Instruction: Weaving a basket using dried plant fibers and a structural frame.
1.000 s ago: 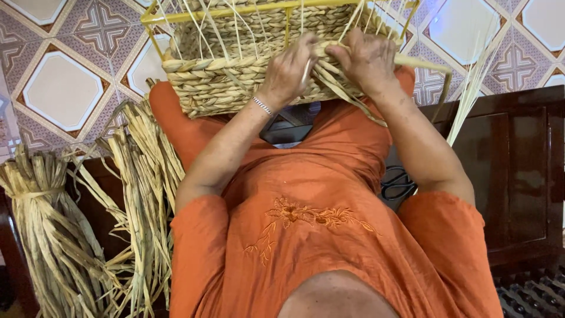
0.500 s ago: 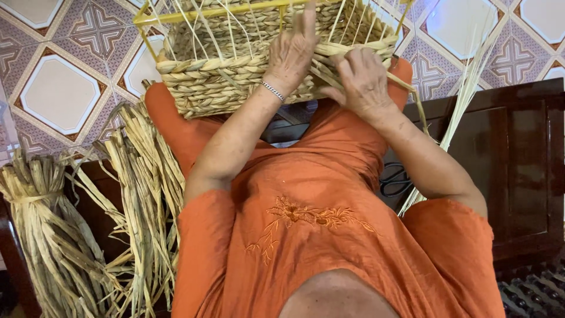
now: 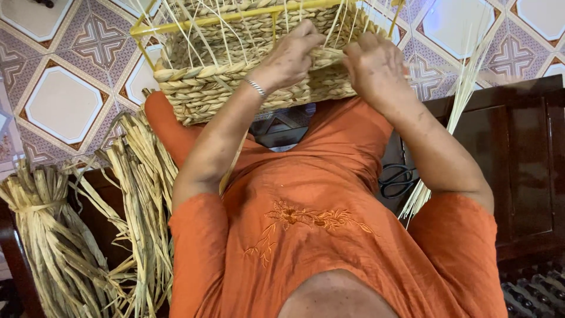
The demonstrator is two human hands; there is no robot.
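Observation:
A half-woven straw basket (image 3: pixel 206 88) on a yellow wire frame (image 3: pixel 235 17) rests on my lap, with thin pale uprights sticking out of its top. My left hand (image 3: pixel 291 56), with a silver bracelet at the wrist, pinches a thick straw strand (image 3: pixel 326 56) at the top row of the near wall. My right hand (image 3: pixel 376 68) grips the same strand just to the right, fingers curled over the weave. The two hands are almost touching.
Bundles of dried straw (image 3: pixel 53 235) and loose straw lengths (image 3: pixel 144 194) lie at my left. Black scissors (image 3: pixel 397 179) lie on the dark wooden bench (image 3: pixel 524 171) at my right, next to a sheaf of thin pale stalks (image 3: pixel 465 94). Patterned tiled floor (image 3: pixel 65 100) lies beyond.
My left hand reached up over the wall and came back down to the top row. My right hand moved up beside it. The basket sits closer and a little lower in view.

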